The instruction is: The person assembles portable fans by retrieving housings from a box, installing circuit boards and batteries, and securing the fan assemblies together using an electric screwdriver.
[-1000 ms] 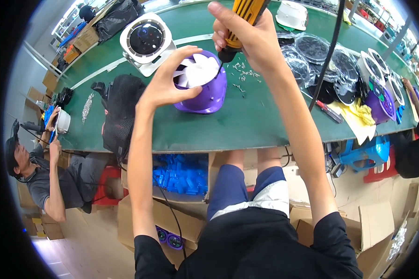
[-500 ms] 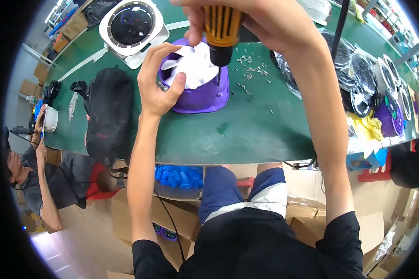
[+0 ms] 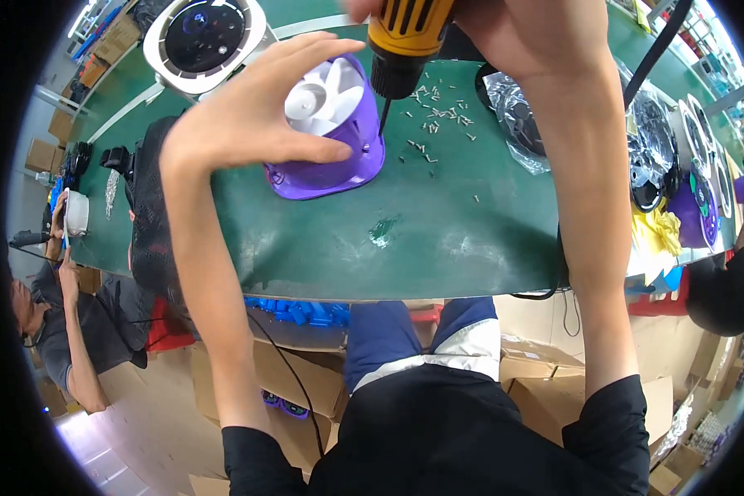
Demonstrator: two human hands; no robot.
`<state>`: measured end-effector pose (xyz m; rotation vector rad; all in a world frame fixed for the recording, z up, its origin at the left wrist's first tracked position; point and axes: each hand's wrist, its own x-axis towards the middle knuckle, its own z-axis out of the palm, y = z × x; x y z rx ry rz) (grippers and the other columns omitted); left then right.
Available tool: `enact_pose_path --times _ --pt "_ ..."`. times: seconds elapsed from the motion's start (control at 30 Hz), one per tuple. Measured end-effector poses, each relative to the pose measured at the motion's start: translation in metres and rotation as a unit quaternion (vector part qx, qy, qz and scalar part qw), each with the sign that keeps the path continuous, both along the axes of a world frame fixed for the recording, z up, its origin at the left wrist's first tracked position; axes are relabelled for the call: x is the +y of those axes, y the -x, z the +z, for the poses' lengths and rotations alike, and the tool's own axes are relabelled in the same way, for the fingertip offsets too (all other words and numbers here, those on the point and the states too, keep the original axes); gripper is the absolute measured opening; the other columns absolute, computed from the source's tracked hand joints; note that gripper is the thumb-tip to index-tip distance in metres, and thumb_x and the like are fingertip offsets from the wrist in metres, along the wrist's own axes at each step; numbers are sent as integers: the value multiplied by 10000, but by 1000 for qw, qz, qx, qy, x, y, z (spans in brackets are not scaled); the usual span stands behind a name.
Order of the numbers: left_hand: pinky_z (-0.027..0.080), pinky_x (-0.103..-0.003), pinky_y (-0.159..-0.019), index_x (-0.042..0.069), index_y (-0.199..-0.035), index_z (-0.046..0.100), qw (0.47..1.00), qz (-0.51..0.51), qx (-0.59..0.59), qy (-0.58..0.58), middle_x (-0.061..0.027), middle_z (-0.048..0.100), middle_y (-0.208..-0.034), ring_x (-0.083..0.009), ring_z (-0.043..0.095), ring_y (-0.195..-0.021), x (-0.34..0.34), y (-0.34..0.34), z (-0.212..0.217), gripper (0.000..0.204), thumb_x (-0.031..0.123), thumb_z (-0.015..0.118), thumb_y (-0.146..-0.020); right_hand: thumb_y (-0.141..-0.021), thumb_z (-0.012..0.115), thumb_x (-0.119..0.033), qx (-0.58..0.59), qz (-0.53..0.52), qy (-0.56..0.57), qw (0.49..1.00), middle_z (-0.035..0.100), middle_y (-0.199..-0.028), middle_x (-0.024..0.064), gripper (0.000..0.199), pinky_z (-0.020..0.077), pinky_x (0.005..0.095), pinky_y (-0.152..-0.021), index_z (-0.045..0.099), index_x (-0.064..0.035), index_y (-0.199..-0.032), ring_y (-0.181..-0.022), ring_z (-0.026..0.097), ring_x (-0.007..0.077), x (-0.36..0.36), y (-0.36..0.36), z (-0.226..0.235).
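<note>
A purple fan housing (image 3: 331,169) with a white bladed fan (image 3: 312,101) inside stands on the green bench. My left hand (image 3: 231,116) spans it, fingers stretched over its far rim and thumb pressed on the near outer wall. At the top edge, my right hand (image 3: 527,37) grips a yellow and black power screwdriver (image 3: 407,33), its fingers partly cut off by the frame. The tool's long thin bit points down along the housing's right side; whether its tip sits on a screw I cannot tell.
Loose screws (image 3: 438,116) lie right of the housing. A white round-topped unit (image 3: 211,45) stands far left, beside a black mesh bag (image 3: 153,223). Plastic-wrapped black parts (image 3: 517,124) and a yellow cloth (image 3: 657,230) lie right. Another person (image 3: 83,306) works at far left.
My left thumb has moved from the fan opening to the housing's outer wall, and the hand has opened wider. The housing, tilted somewhat, and the screwdriver bit appear slightly farther left in view.
</note>
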<state>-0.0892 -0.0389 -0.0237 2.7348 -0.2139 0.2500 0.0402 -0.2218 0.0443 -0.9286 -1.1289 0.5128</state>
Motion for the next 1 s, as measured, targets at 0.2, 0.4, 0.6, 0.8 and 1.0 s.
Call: enact_pose_path --times 0.2,0.4,0.6,0.8,1.0 --pt "491 -392 -1031 86 -1473 481 961 111 211 -138 -207 574 -1349 -352 585 -1233 -14 -36 36 997 405 903 -627 -865 712 -299 19 39 -31 999 498 -562 -11 344 438 247 -452 571 11 -914 -445 477 77 8 -14 -8" --pt "487 -387 -1040 70 -1490 460 982 43 166 -77 -218 588 -1365 -363 601 -1220 2 -35 36 1022 380 905 -623 -920 636 -237 29 -30 -18 999 488 -537 -20 254 401 237 -416 568 -5 -845 -411 452 69 17 -14 -14" --pt "484 -394 -1040 67 -1473 485 981 58 140 -123 -230 606 -1349 -372 611 -1216 1 -31 33 1021 421 907 -613 -968 581 -171 0 -30 -40 999 487 -540 -25 212 381 235 -425 571 -32 -808 -422 459 58 26 -12 -19" --pt "467 -389 -1001 -25 -1390 518 977 73 185 -77 -193 625 -1232 -341 598 -1143 -4 -35 37 997 401 935 -591 -982 599 -155 -37 -6 -45 998 495 -556 -21 160 383 232 -423 573 -8 -924 -425 456 54 29 -14 -27" --pt "486 -378 -957 -30 -1356 540 977 77 169 -103 -192 635 -1161 -330 614 -1086 -5 -28 39 953 404 927 -601 -961 622 -175 13 13 -35 999 493 -562 -25 174 381 231 -429 582 -7 -944 -431 444 49 29 -6 -26"
